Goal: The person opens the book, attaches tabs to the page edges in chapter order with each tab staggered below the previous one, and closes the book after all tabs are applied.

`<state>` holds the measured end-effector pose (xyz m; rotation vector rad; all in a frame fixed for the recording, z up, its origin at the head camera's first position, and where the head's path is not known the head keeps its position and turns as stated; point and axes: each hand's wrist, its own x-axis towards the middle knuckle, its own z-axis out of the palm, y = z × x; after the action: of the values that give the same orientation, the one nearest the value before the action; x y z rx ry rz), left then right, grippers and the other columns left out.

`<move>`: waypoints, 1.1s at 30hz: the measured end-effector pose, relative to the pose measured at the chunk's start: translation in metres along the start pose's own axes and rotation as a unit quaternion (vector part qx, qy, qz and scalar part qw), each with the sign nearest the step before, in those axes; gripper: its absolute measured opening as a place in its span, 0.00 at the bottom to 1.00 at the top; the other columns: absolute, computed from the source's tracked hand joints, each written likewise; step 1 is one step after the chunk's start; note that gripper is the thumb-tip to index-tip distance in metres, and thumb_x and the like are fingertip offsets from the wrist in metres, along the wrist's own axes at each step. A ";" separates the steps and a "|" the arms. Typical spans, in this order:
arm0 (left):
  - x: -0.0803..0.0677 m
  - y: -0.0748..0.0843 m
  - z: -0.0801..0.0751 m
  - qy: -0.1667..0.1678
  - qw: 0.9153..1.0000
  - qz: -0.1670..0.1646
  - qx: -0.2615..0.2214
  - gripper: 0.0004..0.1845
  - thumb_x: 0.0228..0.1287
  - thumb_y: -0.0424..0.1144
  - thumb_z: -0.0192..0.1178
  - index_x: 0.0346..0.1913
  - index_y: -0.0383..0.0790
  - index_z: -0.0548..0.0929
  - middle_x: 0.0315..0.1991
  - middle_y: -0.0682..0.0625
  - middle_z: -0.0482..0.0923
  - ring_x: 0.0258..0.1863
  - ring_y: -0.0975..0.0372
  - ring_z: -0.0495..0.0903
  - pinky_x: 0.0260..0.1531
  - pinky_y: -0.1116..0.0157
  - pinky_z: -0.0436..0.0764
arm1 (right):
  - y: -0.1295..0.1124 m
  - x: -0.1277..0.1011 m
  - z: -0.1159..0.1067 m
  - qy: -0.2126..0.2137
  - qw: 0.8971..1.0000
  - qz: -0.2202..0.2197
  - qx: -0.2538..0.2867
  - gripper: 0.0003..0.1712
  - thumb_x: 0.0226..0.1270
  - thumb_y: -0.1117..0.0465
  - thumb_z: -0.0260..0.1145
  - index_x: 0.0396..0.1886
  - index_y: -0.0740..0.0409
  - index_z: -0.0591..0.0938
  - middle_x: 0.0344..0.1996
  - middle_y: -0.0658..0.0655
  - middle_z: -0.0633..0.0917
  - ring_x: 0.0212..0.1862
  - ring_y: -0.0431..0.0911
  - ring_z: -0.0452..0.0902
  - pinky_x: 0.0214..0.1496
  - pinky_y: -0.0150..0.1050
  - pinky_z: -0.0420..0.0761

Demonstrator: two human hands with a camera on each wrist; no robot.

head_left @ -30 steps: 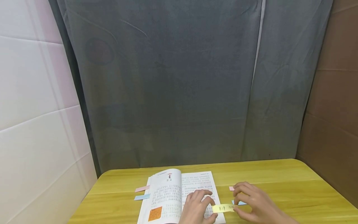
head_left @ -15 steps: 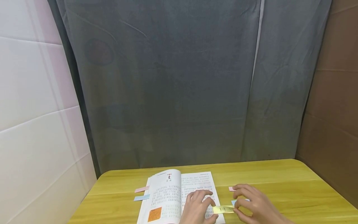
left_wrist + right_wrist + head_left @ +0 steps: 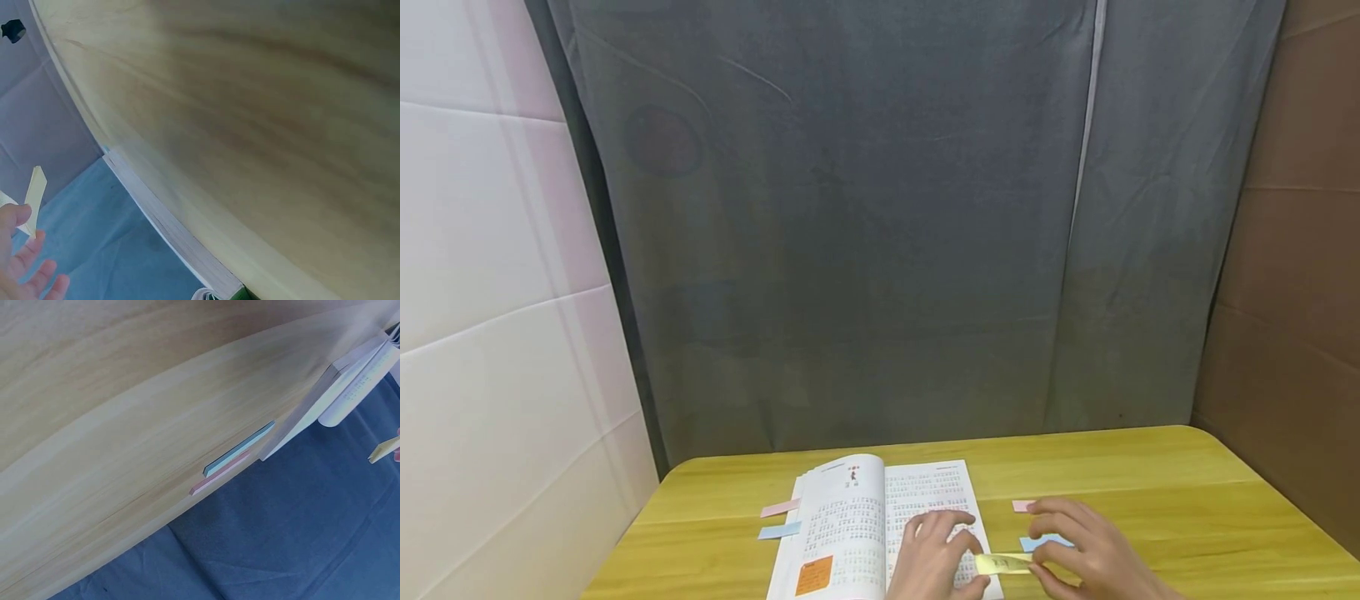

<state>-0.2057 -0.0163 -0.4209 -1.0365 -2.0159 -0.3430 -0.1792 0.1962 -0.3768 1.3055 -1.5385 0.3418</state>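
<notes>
In the head view a yellow sticky-note pad (image 3: 1002, 564) with handwriting is held above the book's right edge. My left hand (image 3: 928, 554) pinches one end between thumb and forefinger, its other fingers over the right page. My right hand (image 3: 1086, 550) pinches the other end with thumb and forefinger, where the top sheet looks bent. The left wrist view shows the yellow pad (image 3: 36, 194) at my left fingertips. An open book (image 3: 925, 492) lies under my left hand, its lower edge out of frame.
A blue sticky-note pad (image 3: 1033, 543) and a pink one (image 3: 1022, 506) lie on the table (image 3: 1210, 517), partly behind my right hand. Pink (image 3: 781, 507) and blue tabs (image 3: 779, 530) stick out of the book's left side. An orange note (image 3: 814, 575) is on the left page.
The yellow pad and both hands have shifted slightly to the right. Its visible writing has become more curved and partly hidden. The book has stayed in place.
</notes>
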 end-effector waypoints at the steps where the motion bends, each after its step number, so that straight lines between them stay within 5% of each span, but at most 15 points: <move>1: 0.000 0.000 0.000 0.001 1.000 0.001 0.000 0.15 0.32 0.51 0.68 0.26 0.53 0.76 0.41 0.58 0.71 0.40 0.65 0.70 0.38 0.62 0.69 | 0.000 0.002 0.000 0.006 1.000 -0.007 -0.001 0.11 0.58 0.60 0.58 0.18 0.55 0.75 0.28 0.53 0.77 0.33 0.53 0.74 0.34 0.36 0.75; 11: 0.000 -0.001 -0.001 0.009 1.000 0.006 0.003 0.16 0.30 0.51 0.68 0.25 0.52 0.76 0.41 0.58 0.71 0.39 0.65 0.70 0.38 0.61 0.68 | 0.001 0.007 -0.001 0.058 0.998 -0.037 -0.002 0.11 0.57 0.61 0.59 0.16 0.56 0.75 0.25 0.56 0.77 0.32 0.54 0.74 0.31 0.35 0.74; 18: 0.002 0.000 0.001 0.002 1.000 0.008 0.004 0.16 0.30 0.52 0.68 0.25 0.52 0.76 0.41 0.58 0.71 0.39 0.65 0.70 0.38 0.61 0.69 | 0.002 0.009 -0.005 0.060 0.998 -0.015 0.001 0.12 0.58 0.61 0.59 0.16 0.56 0.77 0.26 0.57 0.77 0.32 0.56 0.74 0.35 0.34 0.74; 33: 0.017 0.026 0.014 -0.161 0.987 0.004 0.018 0.12 0.42 0.57 0.64 0.28 0.56 0.80 0.46 0.59 0.70 0.45 0.65 0.68 0.40 0.57 0.70 | 0.011 0.013 -0.019 0.094 0.994 0.048 -0.014 0.12 0.58 0.61 0.59 0.16 0.58 0.77 0.27 0.60 0.77 0.36 0.57 0.71 0.50 0.34 0.67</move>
<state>-0.1988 0.0169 -0.4201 -1.1342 -2.2932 -0.1405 -0.1770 0.2074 -0.3542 1.1460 -1.4435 0.4893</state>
